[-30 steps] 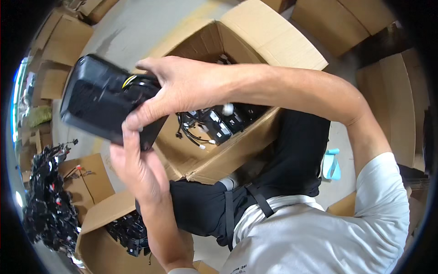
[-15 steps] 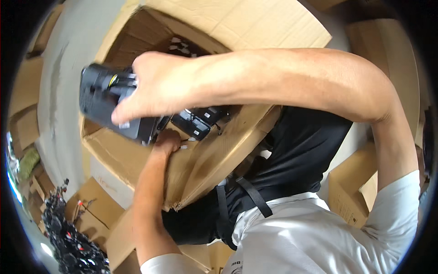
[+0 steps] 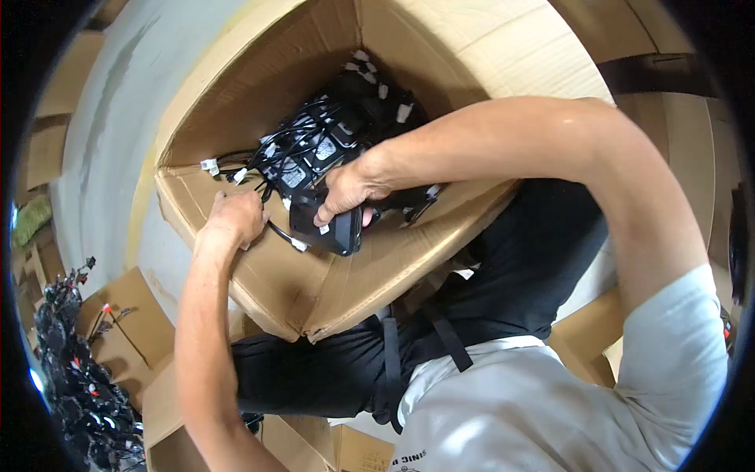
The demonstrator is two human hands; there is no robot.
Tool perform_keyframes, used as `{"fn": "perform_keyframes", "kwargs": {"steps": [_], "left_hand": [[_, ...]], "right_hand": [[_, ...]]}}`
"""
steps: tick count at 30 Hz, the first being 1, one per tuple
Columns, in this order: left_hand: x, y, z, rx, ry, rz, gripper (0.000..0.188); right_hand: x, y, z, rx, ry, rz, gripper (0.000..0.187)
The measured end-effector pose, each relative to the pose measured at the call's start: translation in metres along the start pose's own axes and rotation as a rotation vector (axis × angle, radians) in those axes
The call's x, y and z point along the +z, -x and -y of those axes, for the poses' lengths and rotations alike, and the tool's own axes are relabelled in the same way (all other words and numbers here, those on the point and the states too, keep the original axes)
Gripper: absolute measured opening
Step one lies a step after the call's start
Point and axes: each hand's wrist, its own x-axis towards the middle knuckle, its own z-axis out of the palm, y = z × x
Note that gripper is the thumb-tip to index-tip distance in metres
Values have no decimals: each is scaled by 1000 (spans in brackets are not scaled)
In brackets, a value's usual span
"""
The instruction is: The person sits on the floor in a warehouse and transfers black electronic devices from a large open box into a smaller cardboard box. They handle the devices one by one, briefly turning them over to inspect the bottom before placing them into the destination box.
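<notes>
Right hand lowers a black power adapter into a big cardboard box.

The right hand [image 3: 346, 193] is clamped around the black adapter [image 3: 330, 228], which sits low inside the open cardboard box [image 3: 314, 291], against a heap of similar black adapters with white-tagged cables [image 3: 314, 141]. The left hand [image 3: 232, 220] rests curled on the box's near wall, just beside the adapter's cable; whether it grips anything cannot be told. Smaller cartons [image 3: 126, 315] lie on the floor.

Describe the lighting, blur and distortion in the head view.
Head view: strong fisheye, the box edges bow and a black rim frames the picture; daylight is bright on the floor, the box interior shadowed; right hand and black unit are fairly sharp; left hand too.
</notes>
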Motion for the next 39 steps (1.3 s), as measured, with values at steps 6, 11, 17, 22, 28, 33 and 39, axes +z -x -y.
{"fn": "perform_keyframes", "kwargs": {"steps": [6,11,17,22,28,33,39], "left_hand": [[20,2,1,13,137,-196,33],[10,-4,2,49,108,-136,32],[9,-4,-11,143,112,-169,35],[46,-13,-44,287,154,-114,38],[81,-47,-107,268,-202,192,25],[169,-97,-120,161,-261,-94,22],[167,-96,-133,127,-415,-48,30]], "right_hand": [[17,-96,-64,9,-552,204,39],[24,-120,-104,34,-667,222,39],[52,-145,-112,61,-215,-53,37],[47,-121,-90,-28,279,-274,63],[47,-109,-84,-60,469,-411,33],[33,-156,-46,168,860,41,34],[4,-125,9,-62,1269,32,42]]}}
